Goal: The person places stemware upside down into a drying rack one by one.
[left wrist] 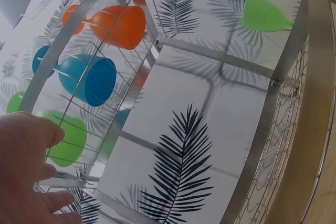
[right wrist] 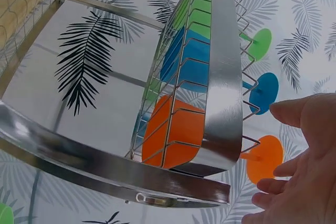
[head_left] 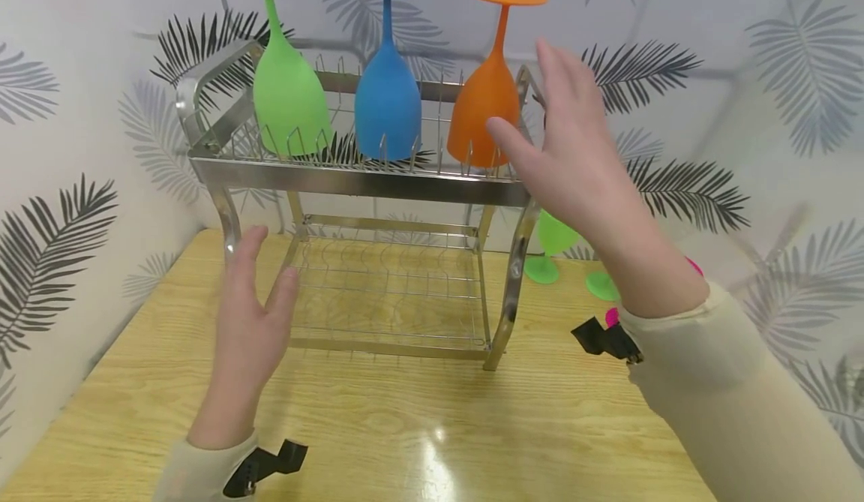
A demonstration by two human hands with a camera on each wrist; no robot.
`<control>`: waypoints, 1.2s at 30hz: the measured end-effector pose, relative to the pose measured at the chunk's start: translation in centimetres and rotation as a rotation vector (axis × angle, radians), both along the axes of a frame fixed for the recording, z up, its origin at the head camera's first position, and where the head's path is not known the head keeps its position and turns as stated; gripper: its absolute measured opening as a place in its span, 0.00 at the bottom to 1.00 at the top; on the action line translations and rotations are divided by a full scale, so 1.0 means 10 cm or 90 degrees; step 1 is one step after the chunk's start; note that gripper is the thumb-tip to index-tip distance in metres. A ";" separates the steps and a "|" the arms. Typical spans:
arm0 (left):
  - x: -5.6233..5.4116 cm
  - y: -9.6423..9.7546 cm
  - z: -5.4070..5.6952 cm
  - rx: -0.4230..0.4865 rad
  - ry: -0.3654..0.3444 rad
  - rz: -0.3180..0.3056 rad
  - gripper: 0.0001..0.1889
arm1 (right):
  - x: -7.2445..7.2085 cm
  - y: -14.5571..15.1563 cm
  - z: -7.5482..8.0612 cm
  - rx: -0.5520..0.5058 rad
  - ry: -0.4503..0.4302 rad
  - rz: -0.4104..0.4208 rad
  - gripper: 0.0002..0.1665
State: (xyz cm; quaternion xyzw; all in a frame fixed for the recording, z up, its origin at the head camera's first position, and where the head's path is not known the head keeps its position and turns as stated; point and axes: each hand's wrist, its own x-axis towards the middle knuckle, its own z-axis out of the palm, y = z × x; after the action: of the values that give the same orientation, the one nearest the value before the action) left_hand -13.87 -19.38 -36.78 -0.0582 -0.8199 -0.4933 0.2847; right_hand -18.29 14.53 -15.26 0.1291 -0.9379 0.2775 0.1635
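Three goblets stand upside down in a row on the upper tier of a metal dish rack [head_left: 364,181]: a green goblet [head_left: 286,93], a blue goblet [head_left: 388,104] and an orange goblet [head_left: 481,112]. My right hand [head_left: 577,149] is raised by the orange one, fingers spread and holding nothing; the thumb overlaps that goblet in the head view, and I cannot tell whether they touch. Low by the rack's left front leg is my left hand [head_left: 250,329], its thumb and fingers apart with nothing in them. Both palms [left wrist: 23,166] [right wrist: 310,156] show bare in the wrist views.
On the wooden table [head_left: 378,419], right of the rack, stands a green goblet [head_left: 556,235], with another green base [head_left: 603,286] beside it. Pink pieces [head_left: 612,317] peek out behind my right forearm. A wall covering with leaf prints [head_left: 796,74] rises behind the table.
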 end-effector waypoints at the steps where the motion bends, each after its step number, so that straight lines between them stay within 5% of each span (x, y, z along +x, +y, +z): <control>1: 0.00 0.02 0.00 0.002 -0.001 -0.006 0.35 | 0.02 0.01 -0.01 0.002 0.001 -0.003 0.55; 16: -0.03 0.27 -0.04 -0.032 0.028 -0.049 0.33 | 0.31 0.27 -0.21 -0.008 0.055 0.000 0.56; 36: -0.03 0.73 -0.02 -0.024 -0.024 -0.133 0.36 | 0.49 0.70 -0.55 -0.105 0.052 0.014 0.52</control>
State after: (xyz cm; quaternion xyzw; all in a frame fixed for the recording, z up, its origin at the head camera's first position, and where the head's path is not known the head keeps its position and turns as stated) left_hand -14.15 -12.09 -36.97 -0.1393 -0.8236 -0.5060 0.2149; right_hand -13.35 21.52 -20.78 0.1366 -0.9031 0.3497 0.2083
